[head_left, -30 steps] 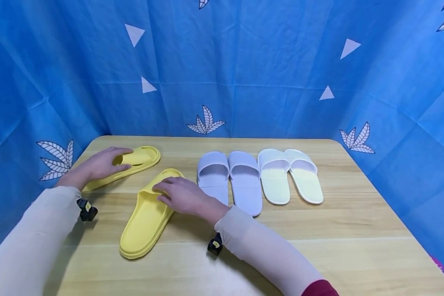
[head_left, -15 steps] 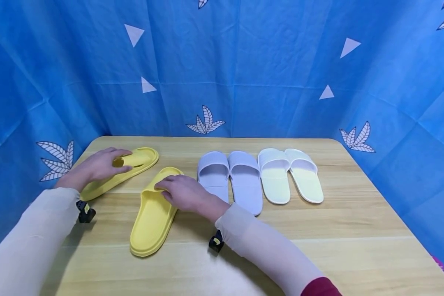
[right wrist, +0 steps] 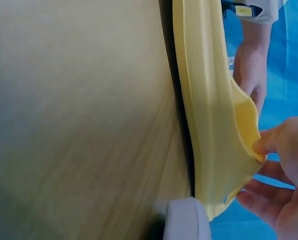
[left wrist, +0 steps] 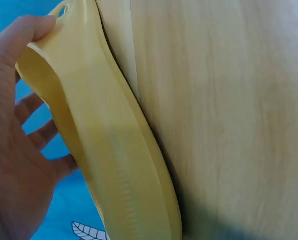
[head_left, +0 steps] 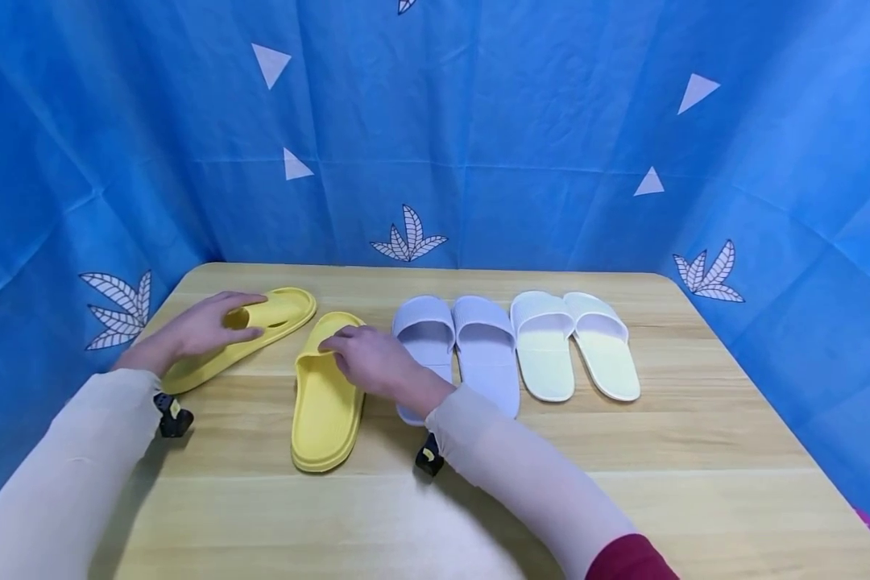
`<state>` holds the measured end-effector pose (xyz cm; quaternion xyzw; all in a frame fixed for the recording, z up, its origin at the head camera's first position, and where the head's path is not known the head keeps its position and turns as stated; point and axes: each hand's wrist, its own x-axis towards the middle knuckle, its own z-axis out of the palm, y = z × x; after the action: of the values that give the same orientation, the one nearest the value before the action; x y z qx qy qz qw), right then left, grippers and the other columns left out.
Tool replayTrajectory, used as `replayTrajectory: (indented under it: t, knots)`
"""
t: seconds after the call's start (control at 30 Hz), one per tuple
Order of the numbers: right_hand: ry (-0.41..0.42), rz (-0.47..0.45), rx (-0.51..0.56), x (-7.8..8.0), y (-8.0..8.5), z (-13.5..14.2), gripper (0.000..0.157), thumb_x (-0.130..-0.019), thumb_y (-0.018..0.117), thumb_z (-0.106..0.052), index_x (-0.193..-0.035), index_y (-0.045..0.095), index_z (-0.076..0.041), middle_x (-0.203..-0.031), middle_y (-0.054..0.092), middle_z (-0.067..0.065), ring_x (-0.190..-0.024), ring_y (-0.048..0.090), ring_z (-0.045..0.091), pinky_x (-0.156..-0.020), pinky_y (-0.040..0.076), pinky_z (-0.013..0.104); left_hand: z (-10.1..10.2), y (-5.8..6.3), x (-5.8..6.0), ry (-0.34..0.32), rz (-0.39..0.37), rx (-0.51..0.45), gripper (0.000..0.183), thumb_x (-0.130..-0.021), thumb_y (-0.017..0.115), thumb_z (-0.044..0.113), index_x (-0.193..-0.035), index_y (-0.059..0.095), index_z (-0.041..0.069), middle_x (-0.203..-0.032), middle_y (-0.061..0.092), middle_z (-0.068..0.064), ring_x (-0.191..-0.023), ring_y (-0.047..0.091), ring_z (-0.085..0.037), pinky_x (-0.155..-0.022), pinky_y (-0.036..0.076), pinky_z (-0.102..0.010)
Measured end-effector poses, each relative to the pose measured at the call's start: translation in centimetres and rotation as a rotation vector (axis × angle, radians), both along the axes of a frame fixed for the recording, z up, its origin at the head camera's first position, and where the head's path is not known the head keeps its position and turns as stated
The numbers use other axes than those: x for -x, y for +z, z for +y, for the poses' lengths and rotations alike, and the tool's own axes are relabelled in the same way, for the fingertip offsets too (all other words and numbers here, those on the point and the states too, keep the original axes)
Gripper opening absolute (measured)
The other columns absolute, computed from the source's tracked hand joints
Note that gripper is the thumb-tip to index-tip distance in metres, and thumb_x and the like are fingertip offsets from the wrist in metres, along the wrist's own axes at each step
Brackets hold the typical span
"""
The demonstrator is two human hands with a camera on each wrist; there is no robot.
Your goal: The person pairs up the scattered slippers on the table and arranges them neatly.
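Two yellow slippers lie on the table under my hands. My left hand (head_left: 206,325) holds the left yellow slipper (head_left: 279,310) by its strap; in the left wrist view the thumb lies on the strap and the other fingers reach round the far side. That slipper slants, toe to the upper right. My right hand (head_left: 371,356) pinches the strap of the right yellow slipper (head_left: 326,419), with the thumb (right wrist: 266,142) tucked into the foot opening. This second slipper points almost straight away from me, apart from the first.
Right of the yellow slippers, a lilac pair (head_left: 487,354) stands side by side, partly behind my right hand. A pale green-white pair (head_left: 545,354) sits beyond it, heels splayed. Blue curtain (head_left: 464,121) surrounds the wooden table (head_left: 660,491).
My right hand has turned the right yellow slipper straighter and shifted it away and slightly right. The left yellow slipper has turned slightly under my left hand. The other pairs stay put.
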<state>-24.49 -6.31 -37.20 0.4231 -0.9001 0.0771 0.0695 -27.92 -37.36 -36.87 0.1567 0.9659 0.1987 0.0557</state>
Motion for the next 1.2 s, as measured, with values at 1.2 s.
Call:
replayTrajectory:
  t: [1.2]
  knots:
    - [-0.236,0.152,-0.132,2.9,-0.2,0.1,0.037,-0.101,0.052,-0.010,-0.135,0.061,-0.022,-0.122,0.062,0.003,-0.103,0.059,0.018,-0.086,0.053,0.028,7.3,-0.2,-2.8,0.281,0.083,0.085,0.083,-0.094,0.051,0.062,-0.146,0.039,-0.001,-0.140,0.039,-0.035,-0.124,0.036,-0.057,-0.104,0.028,-0.067]
